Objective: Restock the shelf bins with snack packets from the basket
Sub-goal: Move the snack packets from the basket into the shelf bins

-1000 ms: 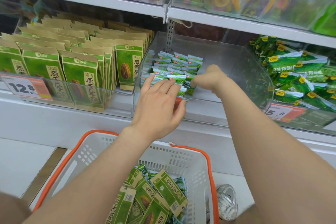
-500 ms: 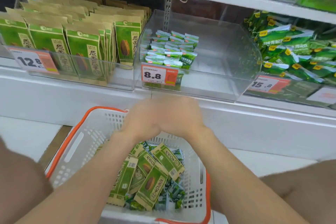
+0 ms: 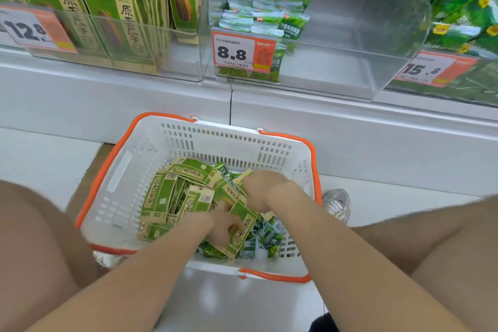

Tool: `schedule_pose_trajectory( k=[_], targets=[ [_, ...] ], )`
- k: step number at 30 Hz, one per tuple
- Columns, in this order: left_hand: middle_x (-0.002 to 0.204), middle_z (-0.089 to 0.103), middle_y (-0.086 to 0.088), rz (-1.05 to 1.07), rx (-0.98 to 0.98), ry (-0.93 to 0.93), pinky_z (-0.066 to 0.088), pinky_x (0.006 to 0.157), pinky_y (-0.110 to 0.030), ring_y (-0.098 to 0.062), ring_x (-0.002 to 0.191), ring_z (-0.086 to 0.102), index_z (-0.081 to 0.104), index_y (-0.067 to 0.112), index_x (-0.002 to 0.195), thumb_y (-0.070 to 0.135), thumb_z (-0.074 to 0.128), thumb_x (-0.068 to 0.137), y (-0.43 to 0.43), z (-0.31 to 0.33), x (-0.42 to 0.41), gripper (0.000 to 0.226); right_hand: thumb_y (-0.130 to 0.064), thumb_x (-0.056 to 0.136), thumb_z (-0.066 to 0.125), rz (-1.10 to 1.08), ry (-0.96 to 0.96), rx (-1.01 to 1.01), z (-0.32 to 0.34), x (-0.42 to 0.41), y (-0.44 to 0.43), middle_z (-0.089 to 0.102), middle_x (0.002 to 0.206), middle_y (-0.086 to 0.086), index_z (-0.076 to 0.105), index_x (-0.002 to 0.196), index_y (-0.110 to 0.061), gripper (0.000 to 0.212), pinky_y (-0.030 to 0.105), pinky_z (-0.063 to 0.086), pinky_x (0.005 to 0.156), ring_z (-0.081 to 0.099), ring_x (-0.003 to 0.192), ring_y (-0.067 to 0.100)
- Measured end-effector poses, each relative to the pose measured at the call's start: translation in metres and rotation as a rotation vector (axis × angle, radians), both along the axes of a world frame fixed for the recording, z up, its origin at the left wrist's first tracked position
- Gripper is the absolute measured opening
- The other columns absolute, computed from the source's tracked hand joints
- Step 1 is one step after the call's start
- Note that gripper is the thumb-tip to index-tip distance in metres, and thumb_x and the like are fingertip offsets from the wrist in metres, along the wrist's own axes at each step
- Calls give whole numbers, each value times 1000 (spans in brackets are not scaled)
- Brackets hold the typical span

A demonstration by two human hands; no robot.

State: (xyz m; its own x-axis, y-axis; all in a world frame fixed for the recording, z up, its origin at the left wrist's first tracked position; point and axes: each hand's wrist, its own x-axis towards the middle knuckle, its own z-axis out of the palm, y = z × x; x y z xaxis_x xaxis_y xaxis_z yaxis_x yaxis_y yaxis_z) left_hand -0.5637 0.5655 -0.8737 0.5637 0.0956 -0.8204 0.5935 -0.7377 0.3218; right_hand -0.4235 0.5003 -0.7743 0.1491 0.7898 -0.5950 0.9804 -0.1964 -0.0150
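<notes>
**Both hands down in the basket**

My left hand (image 3: pixel 222 228) is curled round a green-and-brown paper snack packet (image 3: pixel 244 229) with Chinese characters printed down its face. My right hand (image 3: pixel 265 191) is just beyond it, knuckles up and fingers bent down into the pile. I cannot tell whether it has hold of anything.

Both hands are inside the white slotted plastic basket with an orange rim (image 3: pixel 186 140), which sits on the floor in front of the shelf, between my knees. In it lies a loose heap of green-and-brown packets (image 3: pixel 161 197), with small green-and-white sachets (image 3: pixel 265 240) beneath them towards the right.

Above the basket, the white shelf ledge (image 3: pixel 350 121) carries three clear plastic bins. The middle bin (image 3: pixel 377 43) has stacked sachets (image 3: pixel 265 5) on its left side, behind an orange-and-white price tag reading 8.8 (image 3: pixel 237 52). The left bin (image 3: pixel 151 43) is packed with tall upright packets (image 3: pixel 107 8), and its tag reads 12.8 (image 3: pixel 32 29). The right bin (image 3: pixel 485 89) holds bright green bags with yellow labels (image 3: pixel 463 8), and its tag reads 15.8 (image 3: pixel 428 69).
</notes>
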Motion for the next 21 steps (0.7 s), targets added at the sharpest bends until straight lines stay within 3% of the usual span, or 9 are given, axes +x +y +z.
schedule_pose_trajectory(
  k=[3,6,8,10,12,15,18,21],
  targets=[
    [143,30,-1,160,-58,-105,53,106,-36,-27,116,57,60,38,137,18,80,86,2,-1,-2,58,-7,93,54,1,7,28,-1,1,6,56,83,3,51,76,-14,19,34,47,58,55,68,19],
    [130,50,3,306,-124,-182,59,80,-28,-15,98,60,66,29,117,14,87,81,4,2,0,44,-5,93,54,2,-3,4,1,3,7,55,87,4,53,78,-14,17,34,45,60,53,68,18],
    [121,56,3,389,-179,-157,57,65,-30,-17,82,61,69,28,112,8,85,82,8,3,0,40,-5,95,53,-7,0,-10,2,5,7,56,95,5,58,87,-12,12,35,45,61,52,69,17],
    [116,65,-5,482,-255,-127,56,66,-38,-24,77,61,71,30,108,4,84,81,16,5,-1,40,-4,96,53,-23,9,-23,3,7,7,57,98,6,60,90,-11,12,33,45,60,52,68,17],
    [113,70,-15,590,-356,-109,57,71,-34,-24,78,67,70,23,113,-4,81,83,26,14,-3,42,-5,95,54,-81,12,-18,2,10,7,57,90,3,57,85,-12,13,32,46,61,54,68,17],
    [125,67,-17,778,-513,-146,64,86,-37,-28,100,77,61,10,117,-16,73,85,45,33,-8,43,-18,99,51,-243,-35,47,3,19,12,60,97,3,60,102,-15,10,37,50,71,62,84,23],
    [137,60,-21,861,-572,-280,64,83,-39,-32,110,72,53,12,111,-20,74,82,61,50,-15,48,-43,106,45,-431,200,158,3,36,17,62,102,6,61,111,-13,35,38,48,78,61,93,27],
    [133,63,-18,865,-567,-436,62,83,-45,-29,102,68,51,16,110,-18,76,80,69,67,-21,52,-42,103,58,-640,557,380,10,42,27,67,88,5,69,105,-7,37,42,53,76,64,81,24]
  ],
)
